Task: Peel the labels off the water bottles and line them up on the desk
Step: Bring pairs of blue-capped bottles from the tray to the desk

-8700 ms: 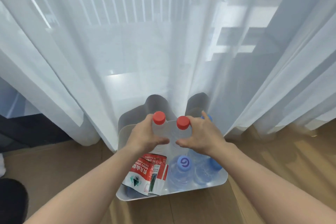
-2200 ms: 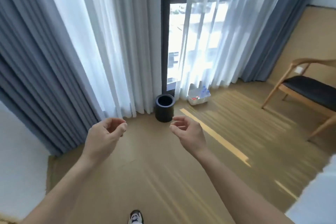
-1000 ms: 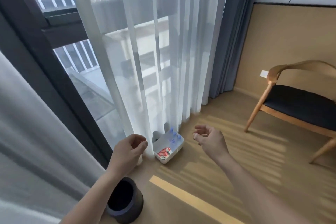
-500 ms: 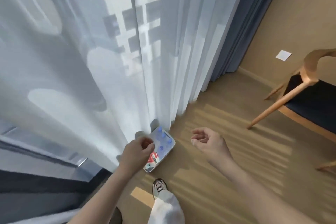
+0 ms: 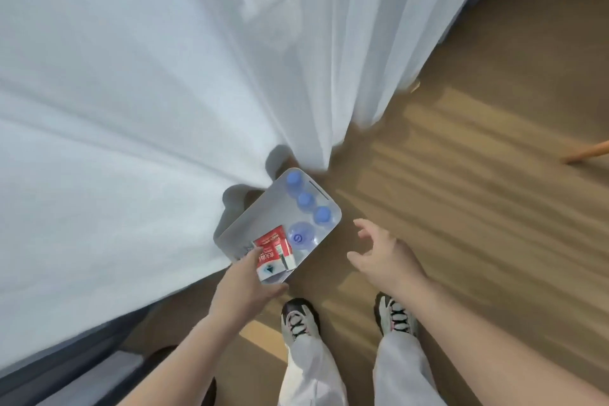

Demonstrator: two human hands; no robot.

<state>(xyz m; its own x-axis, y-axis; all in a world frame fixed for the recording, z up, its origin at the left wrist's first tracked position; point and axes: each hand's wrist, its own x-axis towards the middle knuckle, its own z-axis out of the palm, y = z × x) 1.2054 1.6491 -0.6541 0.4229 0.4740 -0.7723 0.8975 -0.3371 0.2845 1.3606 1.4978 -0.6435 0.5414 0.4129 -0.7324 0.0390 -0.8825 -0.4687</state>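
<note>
Overhead, a sheer white curtain (image 5: 138,115) fills most of the view, its hem draped against the far side of a white plastic bin (image 5: 245,224) that sits on the wood floor (image 5: 461,175). My two sneakers (image 5: 300,318) stand just beside the bin's near corner. My right hand (image 5: 384,257) hovers to the right of the bin, fingers spread and empty, apart from its rim. My left hand (image 5: 245,280) reaches over the bin's near corner, fingers extended toward the red labels (image 5: 273,249); whether they pinch anything I cannot tell. The labels lie loose in the near end of the bin. Four water bottles stand upright in it: three blue-capped ones (image 5: 305,199) in a row along the right wall, one with a marked cap (image 5: 299,237) just beside the labels.
</note>
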